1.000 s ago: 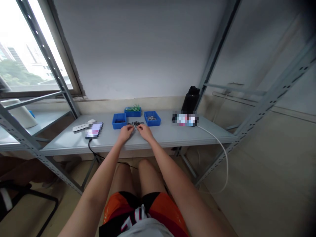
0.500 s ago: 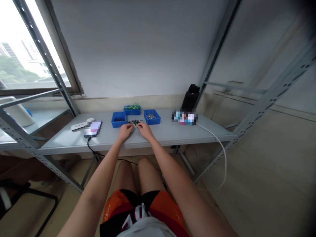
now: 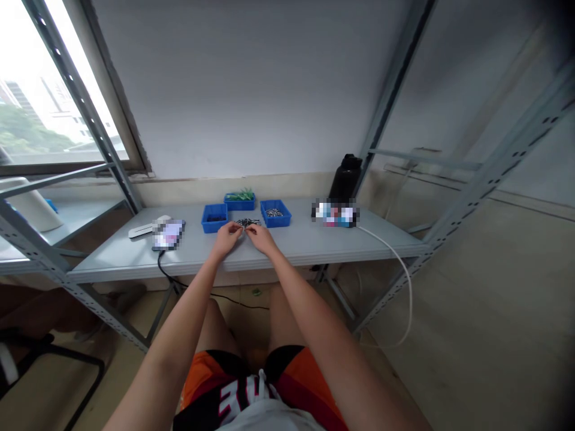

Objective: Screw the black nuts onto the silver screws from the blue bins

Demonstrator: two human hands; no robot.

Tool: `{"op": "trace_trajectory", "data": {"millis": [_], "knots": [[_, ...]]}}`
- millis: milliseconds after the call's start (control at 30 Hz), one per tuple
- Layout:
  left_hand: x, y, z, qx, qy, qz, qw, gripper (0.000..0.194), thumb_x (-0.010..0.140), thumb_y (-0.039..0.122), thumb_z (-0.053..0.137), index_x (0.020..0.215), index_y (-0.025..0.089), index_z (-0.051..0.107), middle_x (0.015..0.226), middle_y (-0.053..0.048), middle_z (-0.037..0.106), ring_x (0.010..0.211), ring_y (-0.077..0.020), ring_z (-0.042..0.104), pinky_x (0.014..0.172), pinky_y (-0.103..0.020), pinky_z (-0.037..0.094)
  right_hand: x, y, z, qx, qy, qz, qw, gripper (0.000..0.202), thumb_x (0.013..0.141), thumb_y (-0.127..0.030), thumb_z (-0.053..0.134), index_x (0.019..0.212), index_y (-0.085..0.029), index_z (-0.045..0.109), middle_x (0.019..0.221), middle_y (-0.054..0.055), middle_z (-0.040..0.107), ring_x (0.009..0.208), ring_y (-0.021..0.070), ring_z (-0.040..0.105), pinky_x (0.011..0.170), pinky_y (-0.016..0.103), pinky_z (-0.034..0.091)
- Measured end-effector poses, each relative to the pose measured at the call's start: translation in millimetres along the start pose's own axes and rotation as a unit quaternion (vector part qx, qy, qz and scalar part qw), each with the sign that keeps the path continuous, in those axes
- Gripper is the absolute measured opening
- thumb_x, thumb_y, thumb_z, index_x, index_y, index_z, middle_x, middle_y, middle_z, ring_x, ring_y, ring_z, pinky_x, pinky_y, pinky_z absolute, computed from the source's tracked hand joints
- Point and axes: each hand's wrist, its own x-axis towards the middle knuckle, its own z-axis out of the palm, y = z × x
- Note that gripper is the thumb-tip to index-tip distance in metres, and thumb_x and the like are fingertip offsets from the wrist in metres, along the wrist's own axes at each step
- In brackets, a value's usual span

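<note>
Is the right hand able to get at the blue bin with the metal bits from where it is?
Probably yes. The right hand rests on the shelf just in front of the right bin, with nothing standing between them.

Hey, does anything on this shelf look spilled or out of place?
Yes: a loose pile of small dark metal parts lies on the bare grey metal shelf, outside the three blue plastic bins, by the left hand and right hand.

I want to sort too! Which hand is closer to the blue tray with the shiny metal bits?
Probably the right hand. It lies just in front of the blue plastic tray of silvery metal bits, while the left hand sits nearer the other blue tray with dark contents.
</note>
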Motion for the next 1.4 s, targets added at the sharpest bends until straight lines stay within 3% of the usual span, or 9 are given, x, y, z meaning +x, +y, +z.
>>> {"op": "trace_trajectory", "data": {"millis": [100,300,567,900,1067,1233,1400], "knots": [[0,0,-0.5,0.006,-0.004,0.0,1.0,0.016,0.08,0.028,0.06,0.085,0.015,0.067,0.085,-0.008,0.073,0.08,-0.0183,0.066,0.078,-0.03,0.05,0,0,-2,0.038,0.028,0.009,0.999,0.017,0.089,-0.027,0.055,0.088,-0.02,0.07,0.093,0.006,0.072,0.088,0.0192,0.065,0.082,0.031,0.047],[1,1,-2.5,0.021,-0.048,0.011,0.999,0.016,0.075,0.026,0.062,0.083,0.014,0.07,0.084,-0.008,0.074,0.078,-0.02,0.066,0.076,-0.03,0.049,0,0,-1,0.061,0.006,0.006,0.998,0.014,0.085,-0.031,0.061,0.085,-0.021,0.071,0.088,0.004,0.072,0.084,0.0179,0.064,0.082,0.03,0.047],[2,0,-2.2,0.04,-0.05,0.008,0.998,0.015,0.071,0.026,0.067,0.081,0.015,0.071,0.081,-0.007,0.074,0.077,-0.0195,0.065,0.075,-0.029,0.05,1,2,0,0.049,0.002,0.01,0.999,0.01,0.083,-0.026,0.063,0.083,-0.02,0.071,0.085,0.003,0.071,0.082,0.0166,0.064,0.079,0.029,0.046],[0,6,-4.5,0.09,-0.061,0.03,0.994,0.022,0.079,0.033,0.059,0.076,0.015,0.07,0.072,-0.004,0.07,0.07,-0.0166,0.059,0.071,-0.027,0.047,4,4,0,0.057,0.0,0.006,0.998,0.011,0.085,-0.022,0.06,0.084,-0.019,0.07,0.087,0.004,0.071,0.082,0.0163,0.063,0.081,0.029,0.047],[0,8,-4.3,0.099,-0.068,0.039,0.992,0.02,0.082,0.029,0.057,0.078,0.014,0.07,0.075,-0.004,0.069,0.071,-0.0165,0.058,0.073,-0.027,0.047,2,0,-1,0.063,0.01,0.018,0.998,0.01,0.084,-0.023,0.06,0.084,-0.019,0.069,0.087,0.004,0.071,0.082,0.0164,0.063,0.081,0.029,0.047],[-1,6,-1.6,0.1,-0.09,0.044,0.99,0.019,0.084,0.025,0.055,0.089,0.013,0.07,0.086,-0.008,0.072,0.076,-0.0179,0.062,0.076,-0.029,0.048,-2,-6,-5,0.105,0.018,0.001,0.994,0.019,0.085,-0.036,0.06,0.086,-0.019,0.069,0.086,0.003,0.071,0.083,0.0161,0.064,0.081,0.029,0.047],[-2,6,-1.1,0.136,-0.117,0.057,0.982,0.02,0.082,0.022,0.054,0.089,0.014,0.071,0.089,-0.009,0.073,0.081,-0.0199,0.063,0.078,-0.03,0.049,-1,-6,-4,0.095,0.019,0.017,0.995,0.012,0.08,-0.029,0.063,0.08,-0.018,0.067,0.083,0.003,0.071,0.08,0.0165,0.064,0.078,0.028,0.047]]}}
